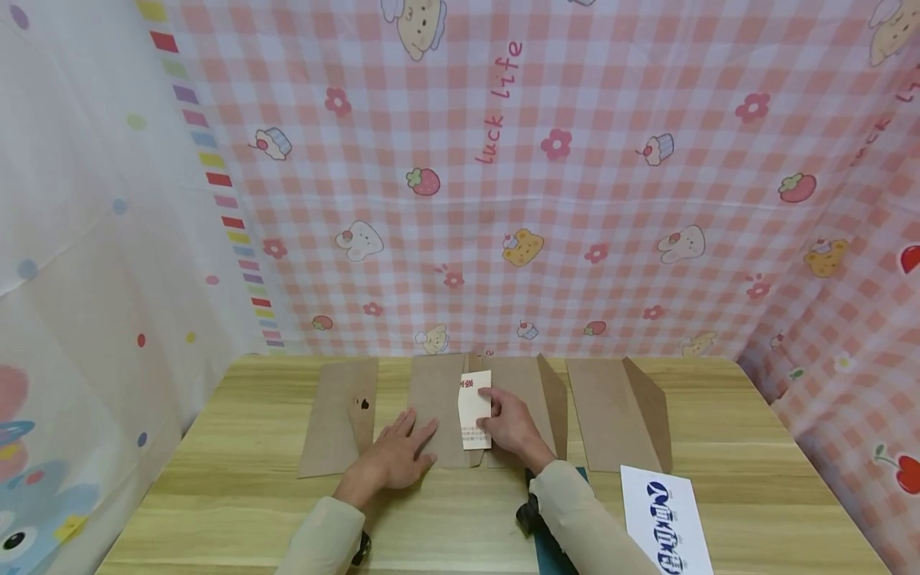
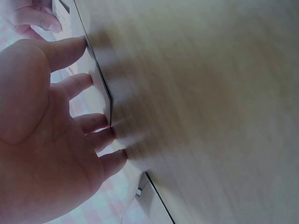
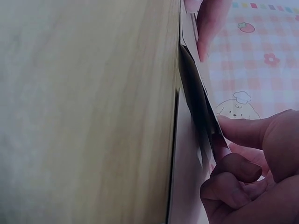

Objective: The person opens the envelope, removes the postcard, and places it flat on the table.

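Four brown paper envelopes lie in a row on the table. On the second envelope [image 1: 437,387] my left hand [image 1: 395,459] rests with its fingers spread; in the left wrist view the fingertips [image 2: 84,84] are along its near edge. My right hand [image 1: 513,423] pinches a cream card [image 1: 473,407] with red print between thumb and fingers. The card overlaps the second envelope's right side, and its left end is narrowed by slanted corners. Just right of it lies the third envelope [image 1: 506,371], partly behind the right hand. In the right wrist view the thumb [image 3: 240,130] presses the lifted paper edge.
At the left is the first envelope [image 1: 327,423], with a dark mark on its flap. The fourth envelope [image 1: 600,423] lies at the right, flap unfolded. In front are a white sheet [image 1: 683,511] with blue print and a dark green item [image 1: 549,551] under the right forearm.
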Motion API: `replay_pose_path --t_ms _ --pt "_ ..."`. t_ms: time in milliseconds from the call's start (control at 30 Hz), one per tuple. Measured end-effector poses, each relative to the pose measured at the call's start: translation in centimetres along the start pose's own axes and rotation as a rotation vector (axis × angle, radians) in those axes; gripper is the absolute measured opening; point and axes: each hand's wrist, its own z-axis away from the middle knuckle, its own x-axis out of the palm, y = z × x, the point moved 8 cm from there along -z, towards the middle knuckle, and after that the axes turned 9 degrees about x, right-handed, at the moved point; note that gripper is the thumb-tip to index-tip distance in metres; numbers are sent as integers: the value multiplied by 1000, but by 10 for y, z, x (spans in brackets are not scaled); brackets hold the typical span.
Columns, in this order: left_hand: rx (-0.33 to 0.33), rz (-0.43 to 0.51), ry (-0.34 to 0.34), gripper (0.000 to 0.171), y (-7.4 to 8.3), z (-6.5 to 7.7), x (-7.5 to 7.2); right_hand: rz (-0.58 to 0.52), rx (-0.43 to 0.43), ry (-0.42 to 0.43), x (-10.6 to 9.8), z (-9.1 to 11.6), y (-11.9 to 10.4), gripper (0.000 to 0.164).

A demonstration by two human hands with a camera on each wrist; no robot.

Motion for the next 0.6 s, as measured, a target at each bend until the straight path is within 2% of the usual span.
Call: replay_pose_path --t_ms 600 --pt "-1 -1 9 57 -1 -1 0 -11 9 -4 -6 5 0 50"
